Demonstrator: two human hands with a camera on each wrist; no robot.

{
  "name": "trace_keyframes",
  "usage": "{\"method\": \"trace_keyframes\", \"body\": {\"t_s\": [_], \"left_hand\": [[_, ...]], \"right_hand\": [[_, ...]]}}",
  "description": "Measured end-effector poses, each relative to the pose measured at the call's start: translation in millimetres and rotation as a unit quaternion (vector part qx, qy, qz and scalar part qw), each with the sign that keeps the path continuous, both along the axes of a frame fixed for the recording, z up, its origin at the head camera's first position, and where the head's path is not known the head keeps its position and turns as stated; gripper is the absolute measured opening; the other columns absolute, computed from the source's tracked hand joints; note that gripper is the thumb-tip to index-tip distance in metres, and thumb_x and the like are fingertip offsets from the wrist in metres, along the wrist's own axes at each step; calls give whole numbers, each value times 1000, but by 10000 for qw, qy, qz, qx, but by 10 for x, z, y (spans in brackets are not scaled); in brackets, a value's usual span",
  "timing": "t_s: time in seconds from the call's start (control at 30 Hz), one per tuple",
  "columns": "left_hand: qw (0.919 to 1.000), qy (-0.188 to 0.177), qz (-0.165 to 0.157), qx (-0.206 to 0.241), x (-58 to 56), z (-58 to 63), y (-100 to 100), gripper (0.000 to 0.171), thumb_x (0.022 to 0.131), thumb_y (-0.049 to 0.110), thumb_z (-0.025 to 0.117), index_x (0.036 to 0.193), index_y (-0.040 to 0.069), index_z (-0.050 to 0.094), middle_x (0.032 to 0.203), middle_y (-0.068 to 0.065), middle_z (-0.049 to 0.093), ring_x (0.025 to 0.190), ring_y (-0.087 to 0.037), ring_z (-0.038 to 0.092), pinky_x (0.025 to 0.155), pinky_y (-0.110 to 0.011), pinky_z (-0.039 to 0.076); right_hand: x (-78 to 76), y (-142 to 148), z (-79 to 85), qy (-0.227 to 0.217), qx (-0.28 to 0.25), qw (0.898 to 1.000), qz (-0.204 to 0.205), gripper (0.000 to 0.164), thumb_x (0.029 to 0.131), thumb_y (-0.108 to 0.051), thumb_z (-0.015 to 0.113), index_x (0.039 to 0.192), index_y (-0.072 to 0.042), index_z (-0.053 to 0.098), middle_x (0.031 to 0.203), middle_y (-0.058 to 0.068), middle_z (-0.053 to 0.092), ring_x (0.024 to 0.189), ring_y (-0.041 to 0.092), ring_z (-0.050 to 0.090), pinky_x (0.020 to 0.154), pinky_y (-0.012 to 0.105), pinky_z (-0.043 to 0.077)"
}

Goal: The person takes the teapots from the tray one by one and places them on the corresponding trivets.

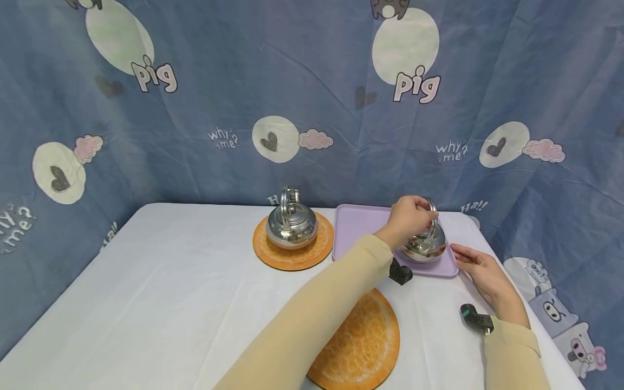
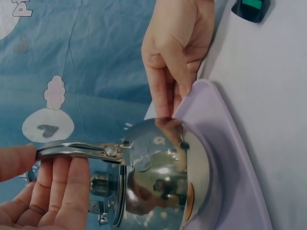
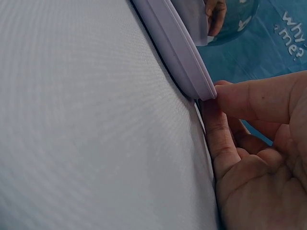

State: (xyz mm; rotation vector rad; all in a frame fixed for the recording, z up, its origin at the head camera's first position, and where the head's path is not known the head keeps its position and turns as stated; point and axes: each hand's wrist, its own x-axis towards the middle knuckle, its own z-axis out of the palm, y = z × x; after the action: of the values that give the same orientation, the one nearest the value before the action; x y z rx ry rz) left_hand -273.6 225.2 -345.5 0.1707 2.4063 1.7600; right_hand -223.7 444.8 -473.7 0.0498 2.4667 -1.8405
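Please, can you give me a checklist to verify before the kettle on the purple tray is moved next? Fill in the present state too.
1. Left hand grips the handle of the kettle: ok.
2. Right hand pinches the rim of the purple tray: ok.
3. Kettle's base fully down on the tray: cannot tell; it is over the tray, but its underside is hidden.
4. Second kettle upright on its round orange mat: ok.
5. Front mat fully visible: not ok; the left sleeve hides part of it in the head view.
6. Kettle empty: cannot tell; its inside is hidden.
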Motion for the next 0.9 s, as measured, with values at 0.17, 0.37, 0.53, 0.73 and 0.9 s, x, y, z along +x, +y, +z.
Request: {"method": "trace_keyframes", "body": {"t_s": [0.17,0.37,0.53,0.73,0.9], "left_hand": [[9999,32,110,-105,1,-24,29,22,98,17,81,117,9,74,75,6,67,62,-6,62,57,-20,50],[9998,-114,145,65,-10,-25,34,24,98,16,81,120,9,74,75,4,65,62,-9,65,60,-23,55],[9999,-66,114,109,-23,-20,24,23,98,14,81,118,8,74,74,4,62,60,-8,62,58,-21,54],[9998,45,97,175,-41,-20,28,18,96,10,82,111,6,74,70,5,62,53,-7,59,51,-19,52],[9999,87,68,110,-42,-17,22,17,96,9,82,111,6,74,69,6,61,52,-5,56,50,-17,48]], "right_hand": [[-10,1,-15,68,-181,9998,52,59,106,12,50,158,23,24,111,-32,58,105,-16,56,90,3,51],[-4,9,-17,69,-143,9999,28,58,106,12,50,158,23,25,112,-32,58,105,-16,56,90,3,51],[-2,-5,2,57,-134,9999,6,58,106,12,50,158,23,26,111,-31,58,105,-17,56,90,3,52],[-3,-7,6,111,-21,9999,-17,58,105,12,51,157,24,26,110,-31,58,104,-17,55,90,5,52],[0,7,2,-11,113,9999,-23,58,107,8,52,159,21,27,116,-29,56,106,-18,54,94,6,52]]}}
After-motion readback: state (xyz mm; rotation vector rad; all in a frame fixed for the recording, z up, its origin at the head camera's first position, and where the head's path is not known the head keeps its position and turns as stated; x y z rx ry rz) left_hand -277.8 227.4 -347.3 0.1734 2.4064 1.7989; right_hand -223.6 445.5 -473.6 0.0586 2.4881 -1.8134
